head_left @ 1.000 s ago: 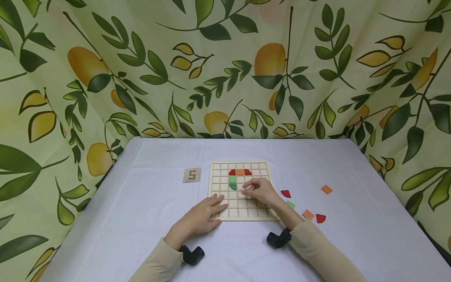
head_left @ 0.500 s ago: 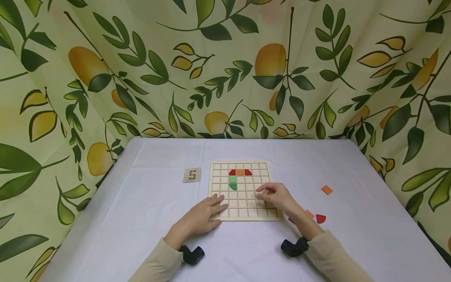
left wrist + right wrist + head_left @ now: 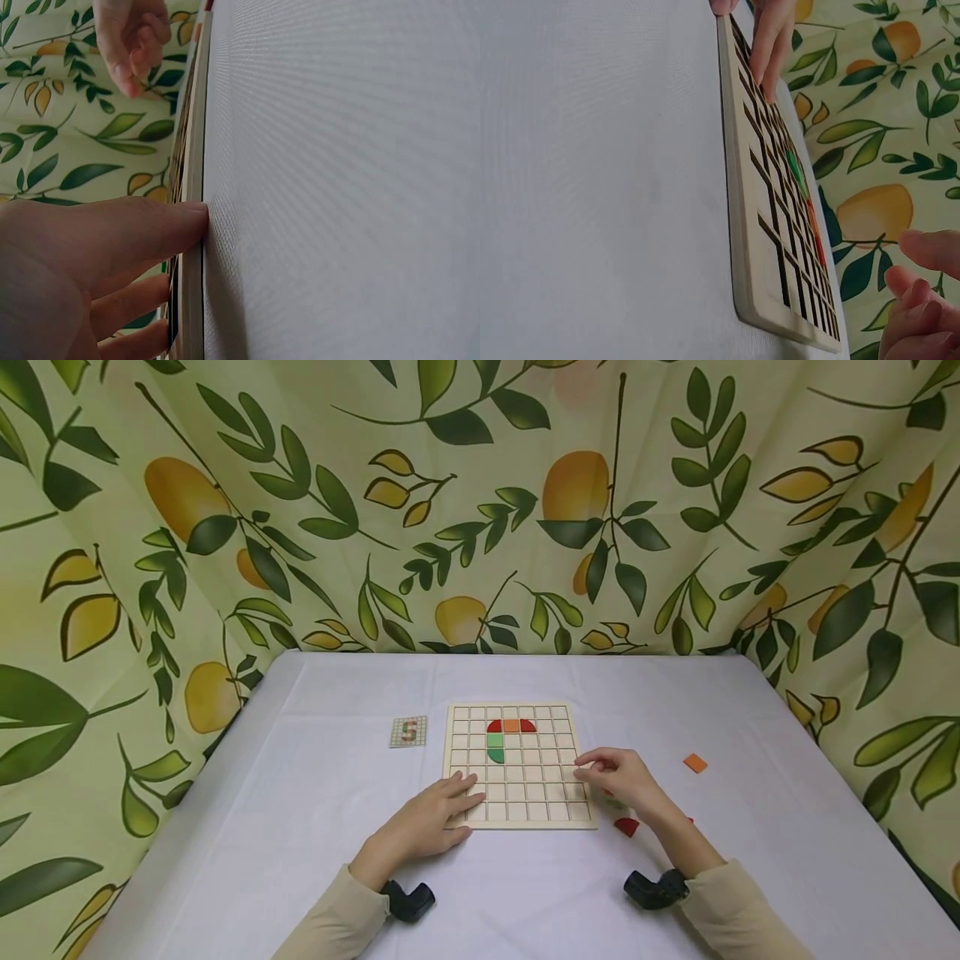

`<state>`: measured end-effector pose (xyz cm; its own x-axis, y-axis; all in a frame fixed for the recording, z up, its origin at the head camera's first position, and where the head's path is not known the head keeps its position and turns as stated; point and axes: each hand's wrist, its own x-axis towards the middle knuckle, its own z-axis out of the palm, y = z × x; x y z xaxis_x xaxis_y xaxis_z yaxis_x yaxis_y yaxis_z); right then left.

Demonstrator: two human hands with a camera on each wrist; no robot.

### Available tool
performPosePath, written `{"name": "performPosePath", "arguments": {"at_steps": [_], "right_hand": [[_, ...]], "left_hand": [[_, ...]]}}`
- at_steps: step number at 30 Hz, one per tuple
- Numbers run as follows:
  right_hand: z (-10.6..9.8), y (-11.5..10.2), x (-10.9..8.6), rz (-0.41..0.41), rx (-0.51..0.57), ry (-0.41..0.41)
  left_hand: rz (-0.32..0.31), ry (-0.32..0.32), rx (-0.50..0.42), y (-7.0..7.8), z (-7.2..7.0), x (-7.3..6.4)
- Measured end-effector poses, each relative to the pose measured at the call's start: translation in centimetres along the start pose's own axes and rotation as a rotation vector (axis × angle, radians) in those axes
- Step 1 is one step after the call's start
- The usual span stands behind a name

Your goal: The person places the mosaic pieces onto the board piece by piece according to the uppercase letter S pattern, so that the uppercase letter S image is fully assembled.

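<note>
Right hand (image 3: pixel 621 778) hovers at the grid board's (image 3: pixel 528 793) right edge, fingers loosely bent, nothing seen in them. Left hand (image 3: pixel 431 816) has fingers straight, spread on the board's near-left corner. Board lies flat on worktop (image 3: pixel 330 710). Set in it: inlaid orange square (image 3: pixel 511 726) between two red quarter-rounds (image 3: pixel 528 726), light green square (image 3: pixel 495 740), dark green quarter-round (image 3: pixel 496 757). Right of it: loose red quarter-round (image 3: pixel 626 827), loose orange square (image 3: pixel 695 763). Left of it: pattern card (image 3: pixel 408 732).
</note>
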<state>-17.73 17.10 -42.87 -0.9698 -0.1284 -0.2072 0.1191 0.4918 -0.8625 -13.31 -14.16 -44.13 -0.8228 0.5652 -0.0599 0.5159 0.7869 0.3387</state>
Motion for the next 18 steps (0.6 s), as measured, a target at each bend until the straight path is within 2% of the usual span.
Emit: {"name": "performPosePath", "arguments": {"at_steps": [5, 12, 18], "right_hand": [[-1.5, 0.4, -0.7, 0.009, -0.032, 0.023], [-3.1, 1.2, -1.2, 0.089, -0.055, 0.040], [-4.4, 2.1, -1.6, 0.092, -0.106, 0.094]], "left_hand": [[-0.008, -0.006, -0.010, 0.0, 0.0, 0.1], [-0.029, -0.015, -0.030, 0.2, -0.1, 0.1], [-0.026, -0.018, -0.038, 0.3, -0.2, 0.0]]}}
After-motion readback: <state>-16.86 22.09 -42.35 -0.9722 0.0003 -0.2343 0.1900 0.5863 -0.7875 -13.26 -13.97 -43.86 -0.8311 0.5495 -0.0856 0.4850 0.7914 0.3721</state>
